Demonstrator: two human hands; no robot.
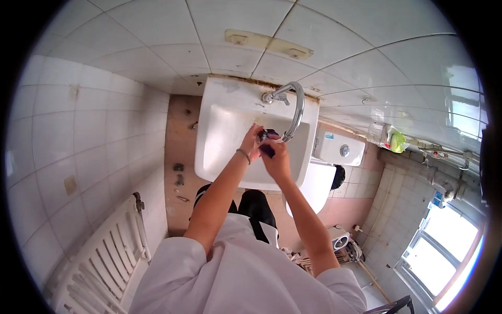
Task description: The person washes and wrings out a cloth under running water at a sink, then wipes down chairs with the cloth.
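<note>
A white sink (222,149) lies below me, with a curved chrome faucet (298,112) at its back right. Over the basin, my left hand (252,142) and my right hand (277,156) meet just left of the faucet's spout. Between them is a small dark purple item (267,149), which looks like cloth. My right hand's fingers are closed on it. The left hand touches its left side, its fingers partly extended; how far they wrap round it cannot be made out. A dark band circles my left wrist.
A white toilet (319,183) with its tank (340,149) stands right of the sink. A white radiator (107,261) is at the lower left. Pipes and a bright green item (398,142) line the right wall, near a window (442,233).
</note>
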